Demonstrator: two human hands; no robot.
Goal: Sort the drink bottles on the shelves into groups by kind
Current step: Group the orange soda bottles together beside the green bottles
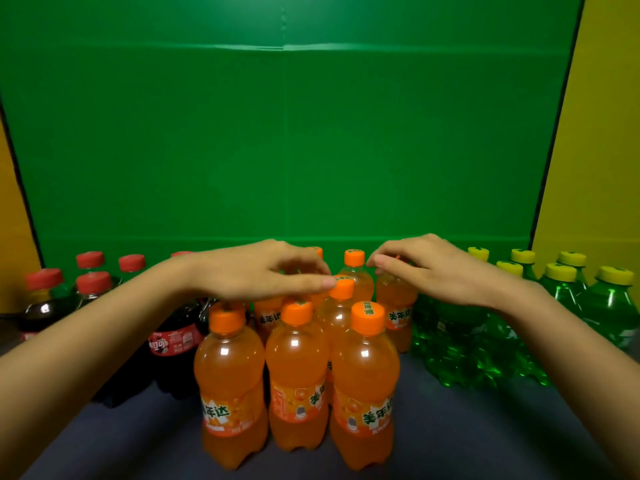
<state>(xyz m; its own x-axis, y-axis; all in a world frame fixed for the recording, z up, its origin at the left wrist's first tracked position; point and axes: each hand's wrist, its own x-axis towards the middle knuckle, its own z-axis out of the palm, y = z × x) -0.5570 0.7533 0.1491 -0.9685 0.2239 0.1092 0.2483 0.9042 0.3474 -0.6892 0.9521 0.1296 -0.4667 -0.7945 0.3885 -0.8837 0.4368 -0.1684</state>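
while both hands reach over the orange bottles (298, 368), that group stands upright in the middle of the shelf (467, 427), three in its front row and more packed behind. the left hand (256, 271) lies palm down across the caps at the group's left rear, its fingers loosely bent and one fingertip just beside the cap of a middle bottle. motion blur hides whether it grips any one bottle, so i cannot tell. the right hand (436, 268) comes in over the group's right rear. its fingers (381, 263) are curled narrow round what seems to be the cap of the rear-right orange bottle (396, 306), with a sliver of orange showing between them. left of the orange group, close against it, stand the cola bottles (173, 341) with red caps, partly hidden by the left forearm. right of the group, just beside it, stand the green bottles (450, 341) with yellow caps. behind the group rises a green backdrop (277, 133), with yellow panels (595, 133) on either side.
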